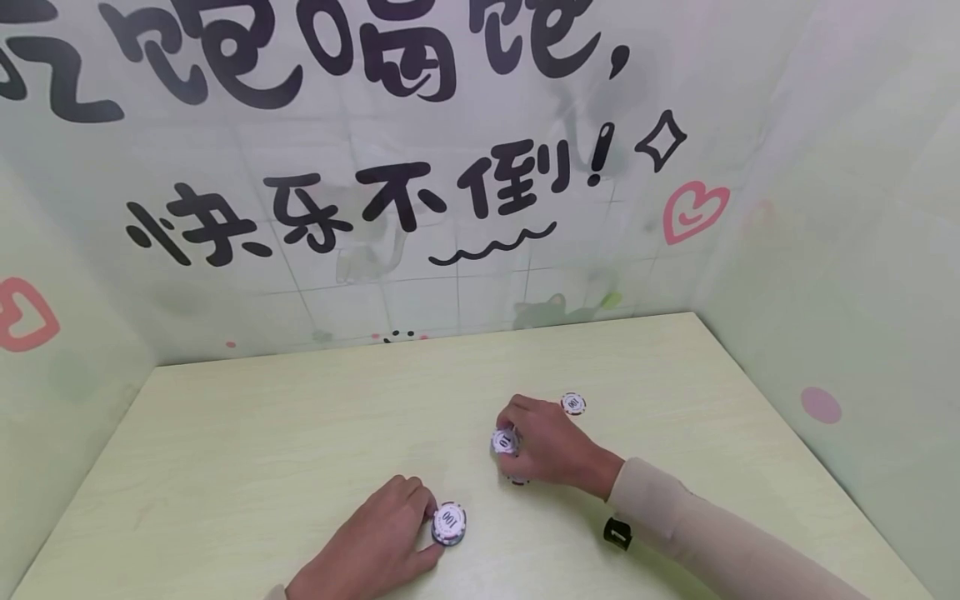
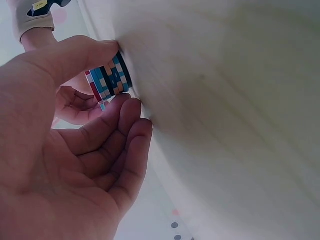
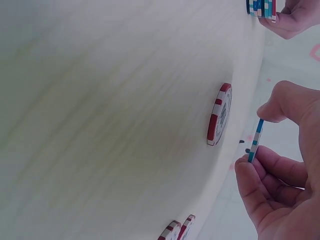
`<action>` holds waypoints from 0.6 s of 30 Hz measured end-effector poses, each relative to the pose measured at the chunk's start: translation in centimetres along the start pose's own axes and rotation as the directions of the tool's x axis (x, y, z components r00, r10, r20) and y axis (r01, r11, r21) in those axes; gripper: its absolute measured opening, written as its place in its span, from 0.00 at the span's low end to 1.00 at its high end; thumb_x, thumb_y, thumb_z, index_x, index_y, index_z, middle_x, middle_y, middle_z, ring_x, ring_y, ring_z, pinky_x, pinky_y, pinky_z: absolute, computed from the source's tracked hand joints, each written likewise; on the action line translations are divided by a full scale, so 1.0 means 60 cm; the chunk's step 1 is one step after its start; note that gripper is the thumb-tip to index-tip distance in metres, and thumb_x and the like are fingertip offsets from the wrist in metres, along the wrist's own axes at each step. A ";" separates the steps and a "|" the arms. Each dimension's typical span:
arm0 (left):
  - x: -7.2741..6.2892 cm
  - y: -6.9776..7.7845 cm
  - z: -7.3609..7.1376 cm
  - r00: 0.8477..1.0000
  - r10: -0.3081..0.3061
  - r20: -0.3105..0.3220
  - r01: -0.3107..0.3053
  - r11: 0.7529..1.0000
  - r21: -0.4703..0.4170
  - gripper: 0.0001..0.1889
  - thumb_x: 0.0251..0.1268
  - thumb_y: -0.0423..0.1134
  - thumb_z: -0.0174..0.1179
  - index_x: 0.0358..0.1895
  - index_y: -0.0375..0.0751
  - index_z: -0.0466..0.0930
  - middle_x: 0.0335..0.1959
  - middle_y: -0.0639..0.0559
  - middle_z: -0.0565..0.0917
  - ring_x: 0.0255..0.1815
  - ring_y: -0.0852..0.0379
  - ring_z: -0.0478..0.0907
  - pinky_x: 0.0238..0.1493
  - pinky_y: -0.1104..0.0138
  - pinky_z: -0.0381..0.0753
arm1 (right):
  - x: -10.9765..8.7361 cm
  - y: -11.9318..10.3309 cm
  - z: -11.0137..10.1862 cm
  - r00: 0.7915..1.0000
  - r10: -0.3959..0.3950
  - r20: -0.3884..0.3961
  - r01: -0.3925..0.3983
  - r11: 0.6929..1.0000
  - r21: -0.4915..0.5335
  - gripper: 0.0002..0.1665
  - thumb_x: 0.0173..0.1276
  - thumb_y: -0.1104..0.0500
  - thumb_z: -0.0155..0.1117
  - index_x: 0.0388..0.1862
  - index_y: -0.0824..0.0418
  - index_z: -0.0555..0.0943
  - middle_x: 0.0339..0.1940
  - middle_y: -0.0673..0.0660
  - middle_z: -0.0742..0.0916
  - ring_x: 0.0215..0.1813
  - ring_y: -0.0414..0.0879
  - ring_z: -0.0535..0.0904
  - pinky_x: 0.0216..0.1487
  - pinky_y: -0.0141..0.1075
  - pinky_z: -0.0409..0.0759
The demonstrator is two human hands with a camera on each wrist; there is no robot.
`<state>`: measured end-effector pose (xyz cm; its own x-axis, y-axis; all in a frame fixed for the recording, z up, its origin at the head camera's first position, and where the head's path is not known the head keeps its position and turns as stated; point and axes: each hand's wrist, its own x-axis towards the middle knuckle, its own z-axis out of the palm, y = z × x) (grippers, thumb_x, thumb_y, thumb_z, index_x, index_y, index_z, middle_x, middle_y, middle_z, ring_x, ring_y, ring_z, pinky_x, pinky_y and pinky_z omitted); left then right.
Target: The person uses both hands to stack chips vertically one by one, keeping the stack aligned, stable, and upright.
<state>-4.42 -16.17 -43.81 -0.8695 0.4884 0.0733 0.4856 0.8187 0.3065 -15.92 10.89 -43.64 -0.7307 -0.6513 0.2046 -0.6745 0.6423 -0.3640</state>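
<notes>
My left hand (image 1: 378, 537) holds a short stack of poker chips (image 1: 449, 523) between thumb and fingertips, low at the tabletop. Its top chip reads 100; the left wrist view shows blue, white and red edges on the stack (image 2: 111, 77). Farther right, my right hand (image 1: 551, 442) pinches a single blue-and-white chip (image 1: 505, 442) marked 10 by its edges. In the right wrist view this chip (image 3: 255, 141) is clear of the table. Below the right hand lies a red-and-white chip (image 3: 220, 115), mostly hidden in the head view.
A chip marked 100 (image 1: 573, 403) lies beyond the right hand. Two red-edged chips (image 3: 177, 230) show at the bottom of the right wrist view. A small black item (image 1: 618, 533) is by the right sleeve. Printed walls (image 1: 450, 292) border the pale table (image 1: 262, 433).
</notes>
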 end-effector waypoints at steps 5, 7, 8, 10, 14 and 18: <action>0.002 0.001 -0.002 0.999 -0.022 0.027 0.022 1.000 -0.014 0.18 0.61 0.48 0.80 0.42 0.39 0.84 0.37 0.59 0.77 0.41 0.58 0.73 0.47 0.60 0.82 | -0.002 -0.004 0.000 1.000 -0.026 -0.005 0.026 1.000 0.012 0.15 0.61 0.58 0.75 0.45 0.62 0.86 0.43 0.50 0.84 0.37 0.38 0.79 0.39 0.32 0.81; 0.004 0.002 -0.003 0.998 -0.037 0.045 0.038 0.999 -0.020 0.19 0.62 0.48 0.80 0.43 0.39 0.85 0.37 0.58 0.78 0.41 0.58 0.73 0.47 0.60 0.82 | -0.002 -0.006 0.000 0.999 -0.035 -0.007 0.035 0.999 0.009 0.15 0.60 0.58 0.75 0.45 0.62 0.86 0.43 0.50 0.84 0.37 0.38 0.79 0.39 0.31 0.81; 0.004 0.002 -0.004 0.998 -0.040 0.050 0.042 0.999 -0.023 0.19 0.62 0.48 0.80 0.43 0.39 0.85 0.37 0.58 0.78 0.41 0.58 0.73 0.47 0.60 0.82 | -0.003 -0.007 -0.001 0.999 -0.039 -0.008 0.039 0.999 0.008 0.15 0.60 0.58 0.75 0.45 0.62 0.86 0.43 0.50 0.84 0.37 0.38 0.79 0.39 0.31 0.81; 0.005 0.002 -0.004 0.998 -0.043 0.055 0.045 0.999 -0.027 0.19 0.62 0.48 0.80 0.43 0.38 0.85 0.37 0.58 0.78 0.41 0.58 0.72 0.47 0.60 0.82 | -0.003 -0.009 -0.001 0.999 -0.045 -0.011 0.045 0.999 0.005 0.15 0.60 0.58 0.75 0.45 0.62 0.86 0.43 0.50 0.85 0.37 0.37 0.79 0.40 0.31 0.81; 0.004 0.001 -0.002 0.998 -0.034 0.043 0.036 0.999 -0.028 0.18 0.61 0.48 0.80 0.43 0.39 0.85 0.37 0.59 0.78 0.41 0.58 0.72 0.46 0.60 0.82 | -0.003 -0.013 -0.003 0.998 -0.063 -0.020 0.063 0.998 0.005 0.16 0.59 0.57 0.77 0.44 0.62 0.86 0.43 0.51 0.85 0.38 0.37 0.80 0.41 0.32 0.81; 0.004 0.001 -0.002 0.998 -0.038 0.046 0.039 0.999 -0.029 0.18 0.61 0.48 0.80 0.43 0.39 0.85 0.37 0.59 0.77 0.41 0.58 0.72 0.46 0.60 0.82 | -0.003 -0.016 -0.003 0.996 -0.082 -0.026 0.082 0.997 0.003 0.17 0.59 0.56 0.77 0.44 0.62 0.87 0.43 0.51 0.86 0.38 0.37 0.80 0.41 0.31 0.82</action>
<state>-4.62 -16.03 -43.66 -0.8822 0.4704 0.0181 0.4484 0.8280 0.3368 -15.15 10.46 -43.13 -0.6753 -0.6912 0.2571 -0.7319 0.5852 -0.3490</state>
